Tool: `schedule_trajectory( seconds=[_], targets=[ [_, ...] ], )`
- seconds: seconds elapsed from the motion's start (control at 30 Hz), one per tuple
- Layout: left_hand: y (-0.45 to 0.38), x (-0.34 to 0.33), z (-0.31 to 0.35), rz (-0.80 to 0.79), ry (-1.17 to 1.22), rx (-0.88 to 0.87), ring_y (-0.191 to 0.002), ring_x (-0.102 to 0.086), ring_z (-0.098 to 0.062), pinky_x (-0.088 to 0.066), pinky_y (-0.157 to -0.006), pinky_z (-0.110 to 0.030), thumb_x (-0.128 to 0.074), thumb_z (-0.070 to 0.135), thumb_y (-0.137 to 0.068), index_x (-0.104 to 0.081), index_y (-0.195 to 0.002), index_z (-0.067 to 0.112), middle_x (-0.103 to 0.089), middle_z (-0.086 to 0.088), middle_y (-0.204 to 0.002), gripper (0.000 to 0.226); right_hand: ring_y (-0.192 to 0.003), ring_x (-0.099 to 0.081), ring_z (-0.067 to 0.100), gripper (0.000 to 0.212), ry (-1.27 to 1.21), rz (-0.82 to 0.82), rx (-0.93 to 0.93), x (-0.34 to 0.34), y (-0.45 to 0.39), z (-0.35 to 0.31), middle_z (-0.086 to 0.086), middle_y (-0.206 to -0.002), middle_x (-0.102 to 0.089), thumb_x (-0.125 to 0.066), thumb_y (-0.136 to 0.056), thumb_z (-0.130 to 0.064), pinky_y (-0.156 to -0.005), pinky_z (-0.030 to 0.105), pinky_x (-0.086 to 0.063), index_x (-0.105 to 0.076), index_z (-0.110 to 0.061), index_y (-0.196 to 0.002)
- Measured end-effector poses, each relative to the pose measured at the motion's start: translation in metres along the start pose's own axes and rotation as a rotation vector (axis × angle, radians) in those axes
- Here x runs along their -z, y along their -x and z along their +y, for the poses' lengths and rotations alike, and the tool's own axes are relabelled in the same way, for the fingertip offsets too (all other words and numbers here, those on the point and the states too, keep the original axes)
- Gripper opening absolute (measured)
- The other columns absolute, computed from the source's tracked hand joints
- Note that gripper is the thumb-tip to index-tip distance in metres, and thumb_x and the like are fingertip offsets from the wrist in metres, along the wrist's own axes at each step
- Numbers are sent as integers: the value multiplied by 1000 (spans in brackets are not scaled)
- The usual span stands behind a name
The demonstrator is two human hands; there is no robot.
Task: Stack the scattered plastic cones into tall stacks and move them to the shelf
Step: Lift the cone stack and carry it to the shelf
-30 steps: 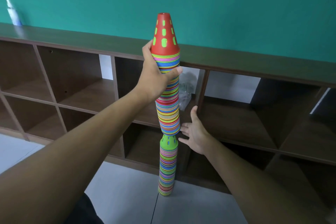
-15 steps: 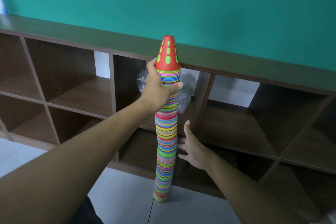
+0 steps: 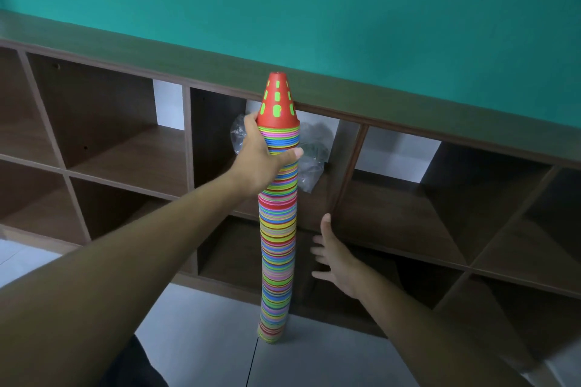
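The left hand (image 3: 261, 160) is wrapped around the upper part of a tall stack of coloured plastic cones (image 3: 278, 229), just below the red top cone (image 3: 277, 104); thumb and fingers are curled round it. The stack is held upright with its base at the tiled floor (image 3: 201, 324), in front of the dark wooden shelf (image 3: 393, 214). A crumpled clear plastic bag (image 3: 314, 154) is seen in the cubby behind. The right hand (image 3: 338, 261) is held just beside the stack, fingers spread, nothing grasped.

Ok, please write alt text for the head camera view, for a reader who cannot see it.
A left hand grips a tall stack of colourful plastic cones standing on the floor before a brown shelf. The right hand is open beside the stack, not touching it.
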State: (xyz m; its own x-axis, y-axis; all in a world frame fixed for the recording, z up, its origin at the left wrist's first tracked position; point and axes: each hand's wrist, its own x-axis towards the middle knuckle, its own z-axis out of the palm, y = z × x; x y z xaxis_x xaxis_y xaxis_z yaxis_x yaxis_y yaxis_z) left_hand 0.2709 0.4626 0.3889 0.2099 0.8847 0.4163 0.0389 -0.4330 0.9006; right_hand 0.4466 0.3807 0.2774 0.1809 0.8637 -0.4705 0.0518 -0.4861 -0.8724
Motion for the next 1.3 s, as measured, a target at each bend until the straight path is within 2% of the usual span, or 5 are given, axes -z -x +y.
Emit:
schedule_trajectory(
  seconds=[0.13, 0.3, 0.5, 0.73, 1.3],
  targets=[
    [0, 21, -10, 23, 57, 35, -108, -63, -15, -58, -81, -23, -79, 15, -86, -18, -133, 28, -55, -2, -123, 78, -146, -33, 32, 93, 45, 17, -30, 8, -3, 8, 17, -158, -34, -19, -89, -78, -111, 50, -40, -31, -14, -155],
    [-1, 58, -16, 82, 118, 119, -112, -66, -22, -60, -87, -42, -80, 14, -86, -20, -141, 20, -57, -7, -128, 82, -141, -39, 37, 96, -27, 26, -31, 3, -21, 20, 18, -155, -40, -19, -88, -80, -110, 53, -42, -37, -12, -152],
    [14, 107, -25, 177, 87, 210, -111, -66, -21, -61, -68, -36, -74, 19, -91, -23, -133, 22, -56, 0, -123, 66, -138, -44, 38, 94, -71, 2, -152, -23, -46, 86, 16, -153, -43, -20, -87, -82, -110, 54, -42, -41, -15, -150],
    [27, 144, -42, 215, 23, 274, -115, -66, -21, -58, -91, -53, -78, 32, -88, -21, -141, 26, -55, 2, -131, 78, -137, -45, 37, 93, -131, -76, -240, -56, -73, 142, 17, -154, -40, -18, -91, -78, -107, 52, -40, -30, -12, -155],
    [13, 151, -69, 255, -35, 275, -114, -67, -19, -58, -93, -51, -78, 38, -87, -23, -141, 29, -57, 0, -131, 77, -138, -42, 44, 90, -477, 37, -439, -69, -137, 224, 14, -157, -38, -19, -89, -81, -114, 60, -31, -36, -20, -153]
  ],
)
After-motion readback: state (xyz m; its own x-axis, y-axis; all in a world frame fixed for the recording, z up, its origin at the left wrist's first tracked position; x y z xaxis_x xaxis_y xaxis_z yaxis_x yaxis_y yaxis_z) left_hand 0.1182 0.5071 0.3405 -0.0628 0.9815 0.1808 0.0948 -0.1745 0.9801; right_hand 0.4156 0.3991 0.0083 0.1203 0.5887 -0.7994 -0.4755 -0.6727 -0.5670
